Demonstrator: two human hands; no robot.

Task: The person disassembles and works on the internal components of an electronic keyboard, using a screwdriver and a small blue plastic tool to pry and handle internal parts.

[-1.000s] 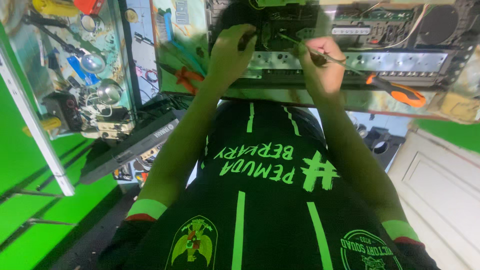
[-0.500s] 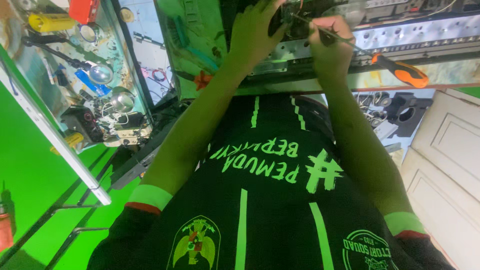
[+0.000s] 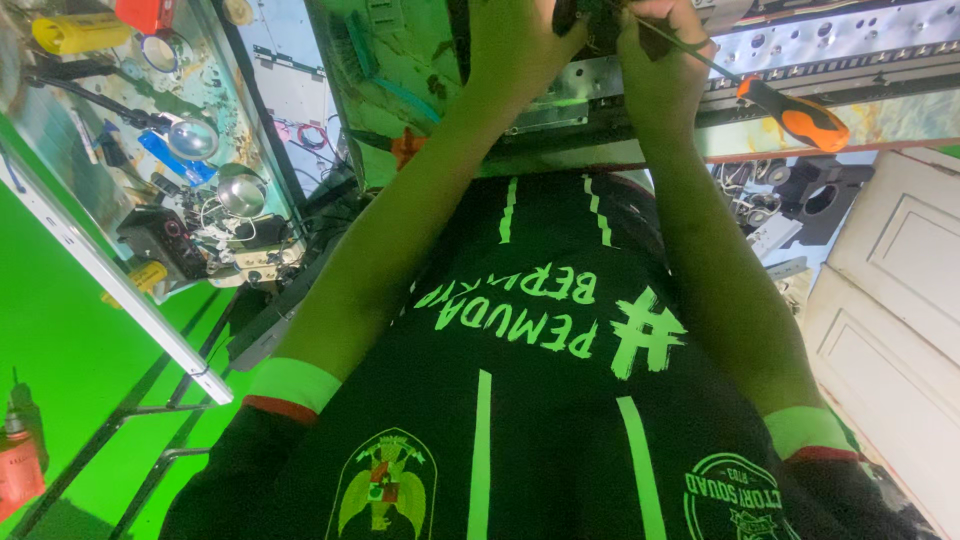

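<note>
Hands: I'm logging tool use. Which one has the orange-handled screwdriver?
The right hand, pinching the shaft of the orange-handled screwdriver, whose handle sticks out to its side. The left hand is beside it at the metal frame, without that tool.

Both arms stretch from the lower corners of the frame up toward the top centre, bare from the green-cuffed short sleeves onward. The left forearm runs in a long diagonal from lower left; the left hand [image 3: 515, 45] sits at the top edge with fingers curled downward, its tips cut off by the frame. The right forearm rises more steeply from lower right. The right hand [image 3: 662, 70] is closed in a fist, knuckles forward, just beside the left.
</note>
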